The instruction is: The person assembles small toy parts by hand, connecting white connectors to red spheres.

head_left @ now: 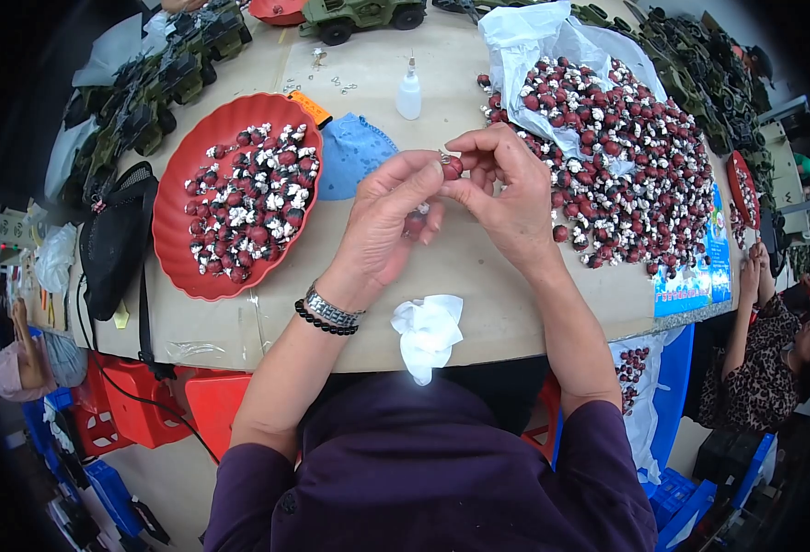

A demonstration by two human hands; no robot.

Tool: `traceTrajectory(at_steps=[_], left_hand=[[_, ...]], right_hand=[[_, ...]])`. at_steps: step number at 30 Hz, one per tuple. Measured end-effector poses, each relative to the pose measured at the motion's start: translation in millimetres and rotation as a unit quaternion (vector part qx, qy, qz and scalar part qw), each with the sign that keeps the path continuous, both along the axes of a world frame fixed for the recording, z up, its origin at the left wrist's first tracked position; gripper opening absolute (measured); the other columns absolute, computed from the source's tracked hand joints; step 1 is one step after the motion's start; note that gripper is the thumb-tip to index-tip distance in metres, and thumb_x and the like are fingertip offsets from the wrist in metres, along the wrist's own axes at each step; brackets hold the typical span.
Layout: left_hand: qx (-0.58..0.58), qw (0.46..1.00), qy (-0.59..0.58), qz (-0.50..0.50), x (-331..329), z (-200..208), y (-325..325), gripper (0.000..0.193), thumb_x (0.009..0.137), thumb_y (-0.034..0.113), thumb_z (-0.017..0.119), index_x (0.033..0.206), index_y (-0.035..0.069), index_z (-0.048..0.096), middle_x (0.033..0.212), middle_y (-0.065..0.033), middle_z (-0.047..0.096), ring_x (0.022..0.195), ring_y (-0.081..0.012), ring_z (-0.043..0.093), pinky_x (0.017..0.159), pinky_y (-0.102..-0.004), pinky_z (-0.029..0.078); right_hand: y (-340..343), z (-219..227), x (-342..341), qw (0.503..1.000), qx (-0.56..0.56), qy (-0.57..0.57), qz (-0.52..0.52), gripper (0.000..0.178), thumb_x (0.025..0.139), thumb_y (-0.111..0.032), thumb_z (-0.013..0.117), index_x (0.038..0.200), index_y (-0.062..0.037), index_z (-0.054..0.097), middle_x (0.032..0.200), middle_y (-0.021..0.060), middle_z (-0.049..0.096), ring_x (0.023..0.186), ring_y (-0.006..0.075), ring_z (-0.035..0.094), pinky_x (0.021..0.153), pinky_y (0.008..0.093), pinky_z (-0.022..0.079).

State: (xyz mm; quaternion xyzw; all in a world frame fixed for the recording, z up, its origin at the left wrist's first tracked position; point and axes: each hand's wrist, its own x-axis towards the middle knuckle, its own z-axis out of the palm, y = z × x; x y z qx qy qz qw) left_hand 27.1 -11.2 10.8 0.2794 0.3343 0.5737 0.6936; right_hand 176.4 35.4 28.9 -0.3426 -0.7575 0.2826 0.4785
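A dark-red ball point(453, 168) sits between the fingertips of the left hand point(382, 212) and right hand point(513, 193), a small metal ring point(444, 158) at its upper left. A second ball point(414, 224), partly hidden, shows by the left fingers.

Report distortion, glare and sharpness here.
Head view: corners fall to black, the table edge bows; head view, lower middle: pale haze around the lower tip of the white tissue; head view, centre: left hand and right hand look fairly sharp.
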Motion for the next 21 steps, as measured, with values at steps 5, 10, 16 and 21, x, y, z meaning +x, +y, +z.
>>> traceTrajectory(at_steps=[5,10,16,21], left_hand=[[0.000,1.000,-0.010,-0.010,-2,-2,8,0.026,0.092,0.028,0.063,0.108,0.007,0.061,0.092,-0.0013,0.066,0.059,-0.0080,0.053,0.046,-0.0207,0.036],[-0.050,0.998,0.007,0.026,-19,7,-9,0.018,0.094,0.028,0.059,0.096,0.010,0.060,0.078,0.0017,0.060,0.058,-0.0071,0.054,0.045,-0.0204,0.036],[0.045,0.996,-0.063,-0.043,15,-6,-2,0.024,0.090,0.030,0.066,0.095,0.008,0.059,0.074,0.0015,0.060,0.052,-0.0040,0.053,0.044,-0.0192,0.041],[0.019,0.998,-0.044,0.040,9,-19,6,0.024,0.088,0.031,0.061,0.089,0.007,0.056,0.070,-0.0023,0.058,0.042,-0.0080,0.050,0.033,-0.0230,0.038]], right_hand=[[4,4,-1,0.999,0.025,-0.019,-0.005,0.031,0.067,-0.001,0.079,0.093,-0.0017,0.063,0.083,0.0064,0.061,0.062,0.0123,0.058,0.052,0.0240,0.046],[1,4,-21,0.996,0.079,-0.041,0.028,0.024,0.072,-0.006,0.077,0.092,-0.0029,0.065,0.080,0.0028,0.057,0.063,0.0106,0.051,0.055,0.0237,0.041],[-3,-7,28,0.993,0.019,-0.106,-0.043,0.023,0.082,-0.008,0.071,0.102,-0.0007,0.062,0.107,0.0083,0.059,0.085,0.0151,0.054,0.068,0.0242,0.043],[-13,12,11,0.988,-0.073,-0.132,0.008,0.036,0.079,-0.002,0.067,0.114,-0.0011,0.058,0.095,0.0045,0.055,0.081,0.0148,0.049,0.068,0.0267,0.040]])
